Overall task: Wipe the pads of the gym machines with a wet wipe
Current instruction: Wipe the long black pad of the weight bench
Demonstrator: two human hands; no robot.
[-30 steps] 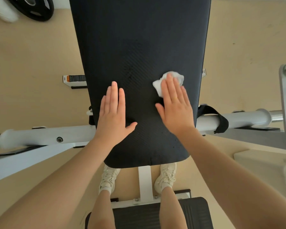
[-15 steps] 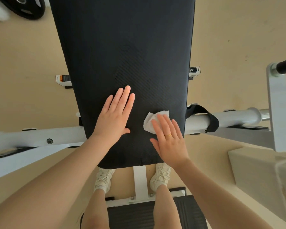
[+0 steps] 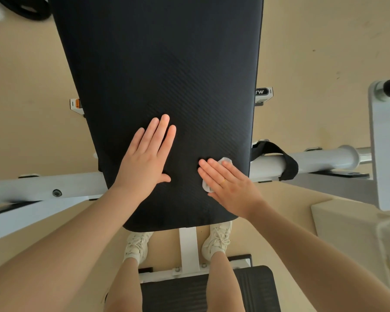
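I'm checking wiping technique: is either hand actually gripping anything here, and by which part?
Nothing is gripped. The right hand presses the wet wipe flat against the black pad, covering its middle; the left hand rests bare.

My left hand (image 3: 144,163) lies flat on the black bench pad (image 3: 167,75), fingers straight and close together, while my right hand (image 3: 229,186) presses the white wet wipe (image 3: 226,160) flat against the pad near its right edge, only 2 bits of wipe peeking out around my fingers. A white frame bar (image 3: 313,162) crosses under the pad with a black strap (image 3: 286,164) looped over it. Below the pad's near end I see my 2 pale sneakers (image 3: 136,245) on the beige floor (image 3: 324,41).
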